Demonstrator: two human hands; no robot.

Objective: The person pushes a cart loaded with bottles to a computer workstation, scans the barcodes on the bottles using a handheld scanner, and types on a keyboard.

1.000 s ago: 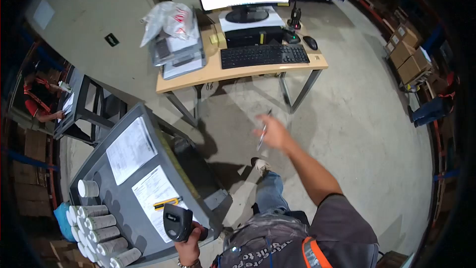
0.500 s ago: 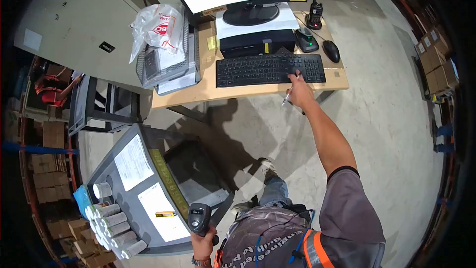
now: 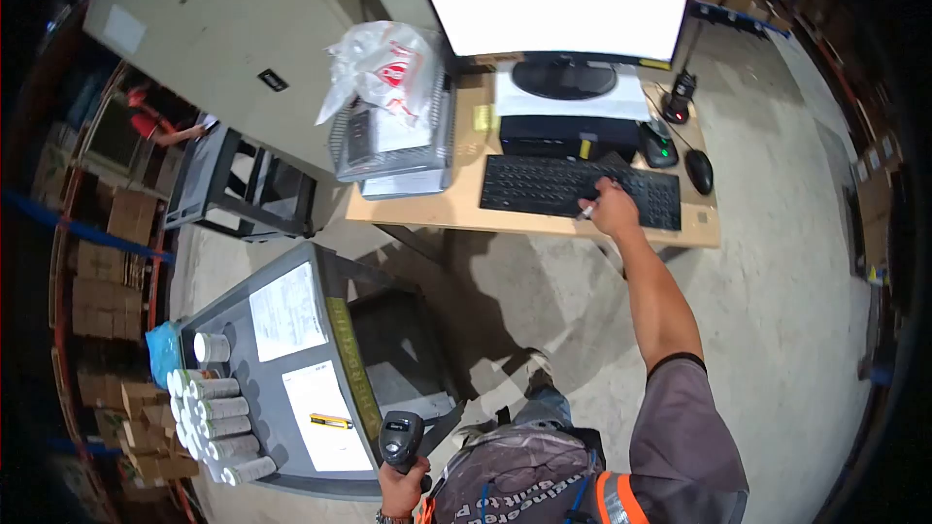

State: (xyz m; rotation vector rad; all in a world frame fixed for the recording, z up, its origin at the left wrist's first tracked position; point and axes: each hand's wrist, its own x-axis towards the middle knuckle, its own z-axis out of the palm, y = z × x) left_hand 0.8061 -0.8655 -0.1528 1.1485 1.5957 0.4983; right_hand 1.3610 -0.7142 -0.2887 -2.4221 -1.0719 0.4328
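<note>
My left hand is wrapped round the handle of a black barcode scanner, held upright at the corner of the grey cart. Over the black keyboard, my right hand is closed with a pen tucked in it, and a finger reaches down to the keys right of the middle. Behind the keyboard stands a lit monitor, its screen washed out white. A black mouse lies to the right of the keyboard.
On the cart are printed sheets, a yellow box cutter and several white canisters. A wire tray with a plastic bag occupies the desk's left. A walkie-talkie stands at right. Another person is at far left.
The camera view has shifted, so the desk appears lower and further right. My right hand has moved left across the keyboard, away from the number pad. My left hand still holds the scanner.
</note>
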